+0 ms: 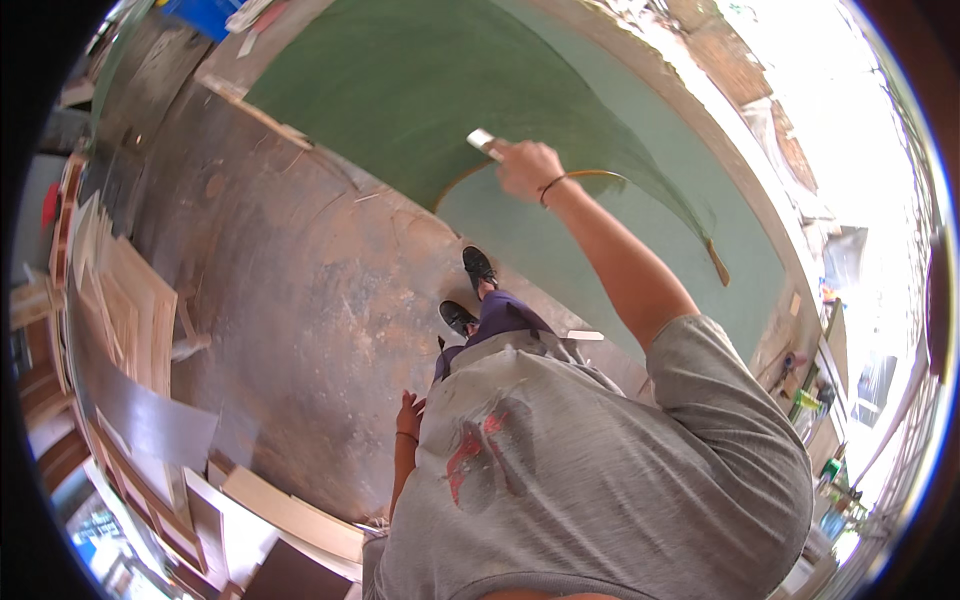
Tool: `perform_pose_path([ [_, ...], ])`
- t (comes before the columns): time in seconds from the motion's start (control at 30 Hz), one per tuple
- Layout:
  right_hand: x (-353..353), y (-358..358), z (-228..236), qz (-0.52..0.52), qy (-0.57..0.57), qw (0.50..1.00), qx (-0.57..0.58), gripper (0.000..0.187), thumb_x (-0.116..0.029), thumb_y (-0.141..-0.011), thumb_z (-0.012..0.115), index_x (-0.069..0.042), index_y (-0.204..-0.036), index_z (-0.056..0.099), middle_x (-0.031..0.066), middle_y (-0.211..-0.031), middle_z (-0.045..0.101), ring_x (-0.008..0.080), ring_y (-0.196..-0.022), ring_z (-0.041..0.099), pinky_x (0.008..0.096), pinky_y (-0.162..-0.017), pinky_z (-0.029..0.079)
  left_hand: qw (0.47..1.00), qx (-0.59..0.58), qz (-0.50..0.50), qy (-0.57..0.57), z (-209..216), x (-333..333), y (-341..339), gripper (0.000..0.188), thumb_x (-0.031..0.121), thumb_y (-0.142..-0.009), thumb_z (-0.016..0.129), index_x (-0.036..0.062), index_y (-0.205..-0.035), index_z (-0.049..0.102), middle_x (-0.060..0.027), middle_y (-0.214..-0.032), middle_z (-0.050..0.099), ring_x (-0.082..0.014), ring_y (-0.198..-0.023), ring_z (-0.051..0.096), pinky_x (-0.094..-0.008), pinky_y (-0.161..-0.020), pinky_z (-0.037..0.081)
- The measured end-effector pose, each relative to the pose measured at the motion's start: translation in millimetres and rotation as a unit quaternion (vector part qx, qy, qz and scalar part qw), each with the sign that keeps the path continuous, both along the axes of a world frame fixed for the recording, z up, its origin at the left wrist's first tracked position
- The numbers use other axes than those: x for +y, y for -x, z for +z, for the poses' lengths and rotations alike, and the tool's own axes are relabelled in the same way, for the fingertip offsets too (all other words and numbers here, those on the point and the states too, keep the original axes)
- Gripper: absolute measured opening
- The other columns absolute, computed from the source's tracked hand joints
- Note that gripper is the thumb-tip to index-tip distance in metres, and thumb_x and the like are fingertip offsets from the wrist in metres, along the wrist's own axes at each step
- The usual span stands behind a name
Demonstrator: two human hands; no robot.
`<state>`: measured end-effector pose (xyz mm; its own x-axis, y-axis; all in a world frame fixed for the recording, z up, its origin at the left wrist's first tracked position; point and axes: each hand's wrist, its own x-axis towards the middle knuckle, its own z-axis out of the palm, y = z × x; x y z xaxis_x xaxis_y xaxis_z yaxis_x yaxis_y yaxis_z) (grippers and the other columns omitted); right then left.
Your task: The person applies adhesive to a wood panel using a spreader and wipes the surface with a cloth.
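Observation:
My right hand (528,169) reaches out over a large green panel (380,90), closed on a small flat tool (482,139) with a white end. Whether this is a brush or a scraper I cannot tell. The panel is darker green toward the far left and paler green on the right. A thin, curved orange-brown line (598,174) runs across it, passing behind my hand. Farther right lies a slender tan piece (718,262) at the end of a dark green streak. My left hand (410,413) hangs low beside my shirt, fingers loosely apart, with nothing visible in it.
I stand on a stained brown floor (290,260) at the panel's near edge. Stacked wooden boards (125,290) and a curved grey sheet (150,410) stand at left. A blue container (205,15) is at the far left. Bottles (808,400) and clutter line the right.

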<state>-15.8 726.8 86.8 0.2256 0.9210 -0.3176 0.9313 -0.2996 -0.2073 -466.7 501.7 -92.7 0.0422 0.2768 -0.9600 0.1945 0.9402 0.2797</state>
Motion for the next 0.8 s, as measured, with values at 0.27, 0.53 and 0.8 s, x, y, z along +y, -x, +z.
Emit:
perform_pose_path([
  [0.27,-45.0,130.4,53.0,0.250,0.051,0.961,0.106,0.036,-0.010,-0.074,0.048,-0.009,-0.109,0.054,0.0127,-0.071,0.062,0.0296,-0.068,0.063,0.0423,-0.055,0.049,0.997,-0.010,-0.076,0.017,-158.2,-77.2,68.5,0.086,0.070,-0.080,0.033,0.0010,-0.133,0.034,-0.0112,-0.124,0.050,-0.0211,-0.112,0.048,-0.0318,-0.093,0.036],
  [0.53,-154.0,-190.9,23.3,-0.266,-0.045,0.962,0.050,0.035,-0.017,-0.082,0.049,-0.014,-0.116,0.055,0.0088,-0.099,0.064,0.0233,-0.091,0.061,0.0362,-0.076,0.046,0.998,-0.056,0.013,0.013,-199.3,-97.3,99.0,0.085,0.071,-0.079,0.033,0.0079,-0.137,0.029,-0.0104,-0.132,0.043,-0.0239,-0.114,0.047,-0.0397,-0.093,0.035],
  [0.8,-85.0,-80.8,-14.6,-0.078,-0.054,0.994,0.057,0.040,-0.016,-0.077,0.046,-0.018,-0.116,0.055,0.0154,-0.085,0.063,0.0302,-0.076,0.061,0.0382,-0.067,0.048,0.998,0.001,-0.032,0.052,-119.2,-87.7,99.1,0.084,0.070,-0.080,0.034,0.0097,-0.138,0.026,-0.0103,-0.133,0.041,-0.0255,-0.115,0.046,-0.0442,-0.092,0.034],
])
